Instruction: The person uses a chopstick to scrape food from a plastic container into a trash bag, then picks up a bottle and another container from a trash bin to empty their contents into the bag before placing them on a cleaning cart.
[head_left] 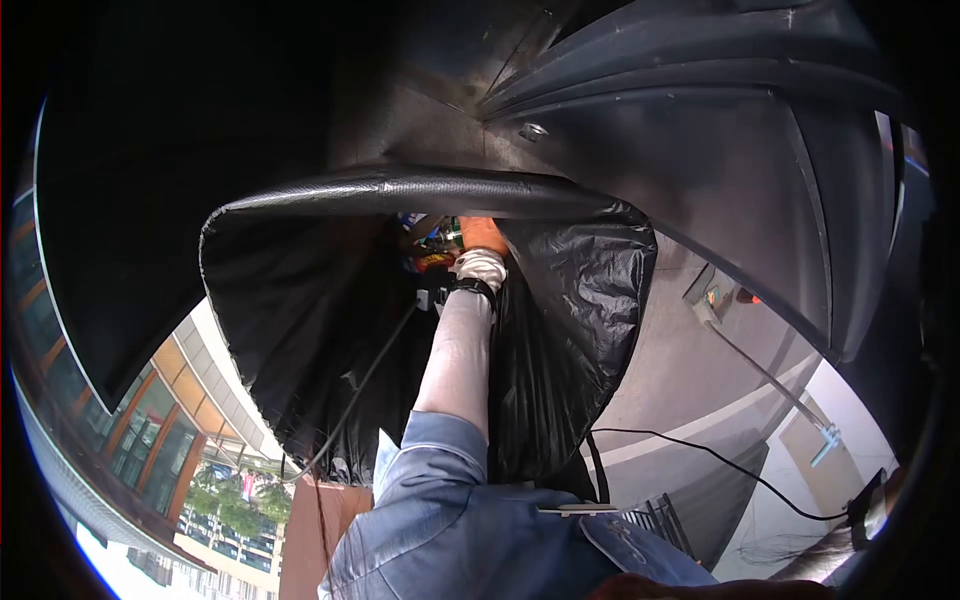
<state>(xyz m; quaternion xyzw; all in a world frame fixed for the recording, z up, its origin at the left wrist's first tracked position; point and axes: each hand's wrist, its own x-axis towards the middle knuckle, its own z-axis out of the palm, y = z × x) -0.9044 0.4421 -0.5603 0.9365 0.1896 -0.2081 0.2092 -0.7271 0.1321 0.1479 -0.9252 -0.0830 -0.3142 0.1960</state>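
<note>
My left hand, in an orange glove, reaches down into an open black plastic bag. Its fingers are hidden beyond the glove's back, so what they hold cannot be seen. Beside the glove, at the bottom of the bag, lies mixed colourful litter, with red, yellow and green pieces. A black strap with a small device sits on my left wrist, and a cable runs from it. At the lower right edge my right forearm shows with a black band on it; the right hand itself is lost in the dark border.
A large dark grey plastic panel curves over the upper right. A long-handled dustpan stands on the pavement at right, its handle slanting toward me. A thin black cable hangs by my right arm. Buildings and greenery appear at lower left.
</note>
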